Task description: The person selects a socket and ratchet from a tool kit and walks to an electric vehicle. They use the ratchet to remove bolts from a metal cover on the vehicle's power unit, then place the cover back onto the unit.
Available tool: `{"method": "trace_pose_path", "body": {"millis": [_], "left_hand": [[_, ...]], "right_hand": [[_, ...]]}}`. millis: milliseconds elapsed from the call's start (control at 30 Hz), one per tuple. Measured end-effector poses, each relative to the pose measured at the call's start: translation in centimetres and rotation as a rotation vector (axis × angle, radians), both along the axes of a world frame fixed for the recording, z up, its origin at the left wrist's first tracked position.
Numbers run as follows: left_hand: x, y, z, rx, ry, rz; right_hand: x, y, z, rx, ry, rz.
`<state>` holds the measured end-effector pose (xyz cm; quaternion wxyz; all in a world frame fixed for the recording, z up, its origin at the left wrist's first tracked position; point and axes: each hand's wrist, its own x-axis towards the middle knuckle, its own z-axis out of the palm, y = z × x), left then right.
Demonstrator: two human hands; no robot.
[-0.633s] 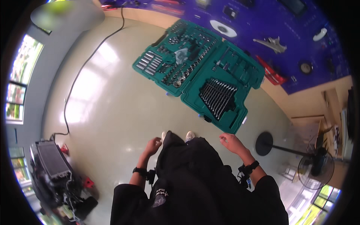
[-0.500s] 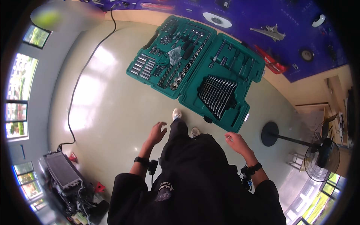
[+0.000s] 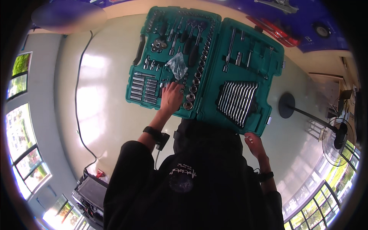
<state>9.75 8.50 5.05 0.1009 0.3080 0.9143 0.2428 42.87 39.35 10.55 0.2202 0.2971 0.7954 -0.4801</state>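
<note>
A green tool case [image 3: 184,113] lies unfolded in front of me. My left hand [image 3: 171,100] reaches over its left half, fingers extended down to the small sockets beside a clear plastic bag [image 3: 177,66]. I see nothing held in it, though the fingertips partly hide what they touch. Silvery deep sockets [image 3: 138,85] lie left of that hand, and a row of round sockets [image 3: 193,89] to its right. By the case's near right corner, my right hand [image 3: 256,146] is curled, with small pale bits showing at the fingers; what they are is too small to tell.
In the case's right half sit combination wrenches [image 3: 237,101] and an extension bar [image 3: 229,51]. Ratchets [image 3: 197,36] lie in the left half. A standing fan [image 3: 337,138] is at the right. A black cable [image 3: 78,84] runs along the floor, and dark equipment [image 3: 92,193] stands lower left.
I have come closer to the tool case. My left hand has moved forward from beside my leg onto the sockets. My right hand has come up to the case's near right corner, still curled.
</note>
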Motion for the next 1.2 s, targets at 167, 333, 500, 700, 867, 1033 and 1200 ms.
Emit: {"method": "trace_pose_path", "body": {"millis": [167,333,500,700,867,1033,1200], "left_hand": [[-3.9,-1.0,-2.1,0.018,0.034,-0.027],[-6.4,0.8,-1.6,0.022,0.040,0.056],[-7.5,2.7,-2.2,-0.003,0.058,0.104],[-7.6,3.2,-2.8,0.062,0.069,0.099],[-7.1,2.7,-2.4,0.064,0.053,0.070],[-6.6,1.5,-2.4,0.048,0.010,0.030],[-6.1,0.7,-2.2,0.096,-0.063,0.025]], "right_hand": [[-2.0,-1.4,-1.4,-0.033,-0.066,-0.053],[-4.2,-1.6,-0.7,-0.061,-0.110,-0.022],[-4.8,-0.5,0.2,-0.027,-0.088,-0.076],[-3.8,-0.6,0.8,0.007,-0.097,-0.094],[-5.0,-0.6,1.9,0.056,-0.071,-0.073],[-7.1,0.2,2.2,0.071,-0.023,0.032],[-10.9,1.9,2.8,0.054,0.083,0.102]]}}
